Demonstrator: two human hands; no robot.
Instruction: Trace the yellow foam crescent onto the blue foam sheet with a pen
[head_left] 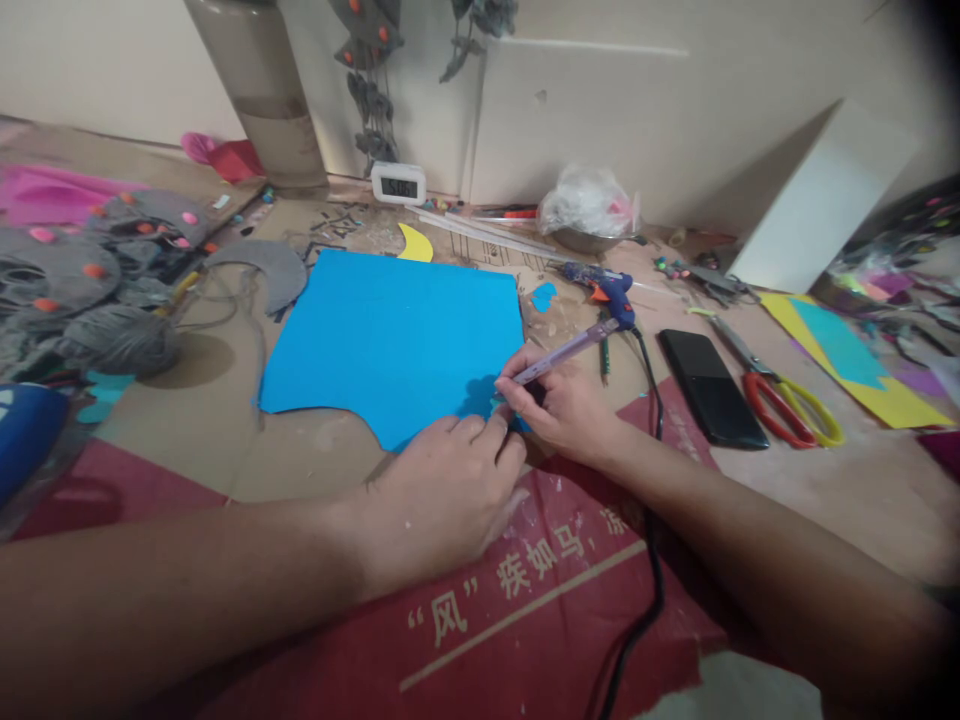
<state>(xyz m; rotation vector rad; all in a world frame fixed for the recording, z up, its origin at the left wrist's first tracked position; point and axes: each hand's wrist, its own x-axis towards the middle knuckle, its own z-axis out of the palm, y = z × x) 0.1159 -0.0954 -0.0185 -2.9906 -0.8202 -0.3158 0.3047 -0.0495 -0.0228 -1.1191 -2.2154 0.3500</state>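
A sheet of bright blue paper (405, 340), its lower left edge cut in a curve, lies flat on the cardboard. My right hand (559, 405) is closed around a light purple pen (566, 352), its tip down by the lower right part of the sheet. My left hand (450, 485) presses on the sheet's lower right edge with its fingers bent and close together. A small teal piece (496, 402) shows at the left fingertips, mostly hidden by both hands.
Behind the sheet stand a white digital clock (399, 184) and a yellow paper crescent (415, 243). A blue glue gun (611, 290) trails its black cord past my right wrist. To the right lie a black phone (711, 388) and scissors (787, 400); grey felt crescents (259, 268) lie left.
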